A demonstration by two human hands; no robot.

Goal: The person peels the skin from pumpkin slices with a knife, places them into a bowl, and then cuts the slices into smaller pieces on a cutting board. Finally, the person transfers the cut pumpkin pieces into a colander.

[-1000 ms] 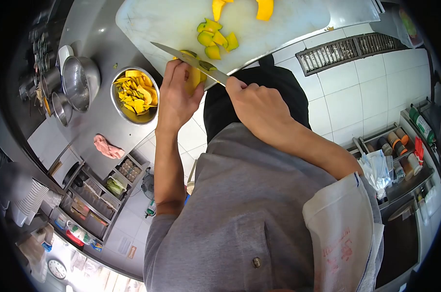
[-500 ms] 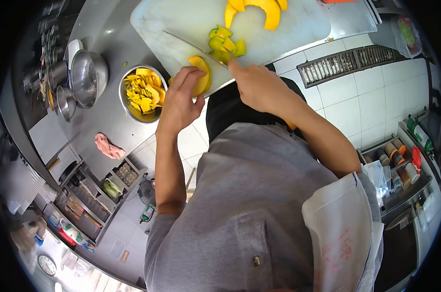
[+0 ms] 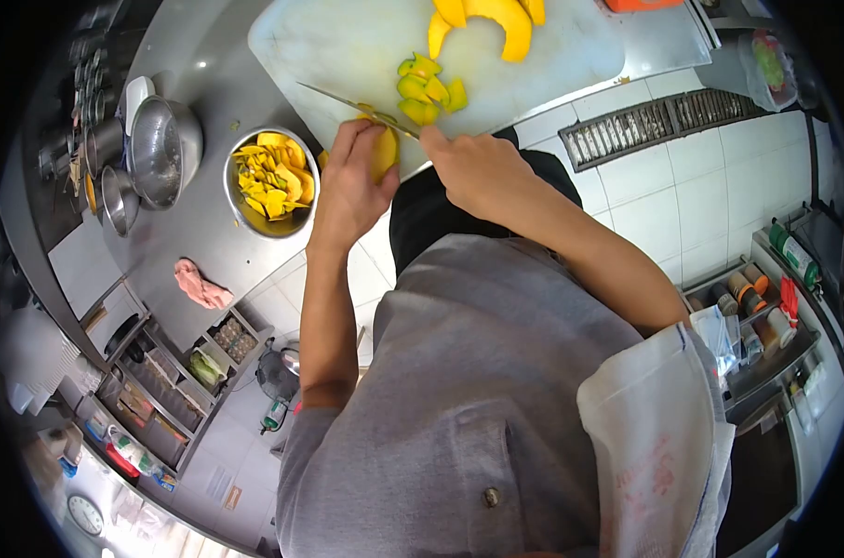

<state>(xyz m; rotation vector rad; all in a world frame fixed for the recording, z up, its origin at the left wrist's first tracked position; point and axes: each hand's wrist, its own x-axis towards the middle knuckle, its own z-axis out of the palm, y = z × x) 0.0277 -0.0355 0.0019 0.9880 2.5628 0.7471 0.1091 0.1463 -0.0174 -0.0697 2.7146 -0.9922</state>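
My right hand (image 3: 468,170) is closed round the handle of a long kitchen knife (image 3: 348,100). The blade slants up and left, right at the upper edge of a yellow pumpkin piece (image 3: 385,153). Fingers curled, my left hand (image 3: 351,186) grips that piece near the front edge of the white cutting board (image 3: 320,56). Just beyond the knife lie several green-skinned pumpkin peelings (image 3: 429,88). Larger curved pumpkin slices (image 3: 506,28) rest at the far edge of the board. Left of my left hand stands a steel bowl (image 3: 239,206) full of cut pumpkin pieces (image 3: 275,177).
Metal bowls (image 3: 157,153) stand at the left of the steel table (image 3: 175,244). A pink cloth (image 3: 201,284) lies near its edge. An orange object (image 3: 641,4) sits at the board's far right. A floor drain grate (image 3: 664,126) runs along the tiles at right.
The knife has moved left and slightly down, from beside the peelings to the top of the held pumpkin piece. My right hand has shifted left with it; the left hand keeps its grip.
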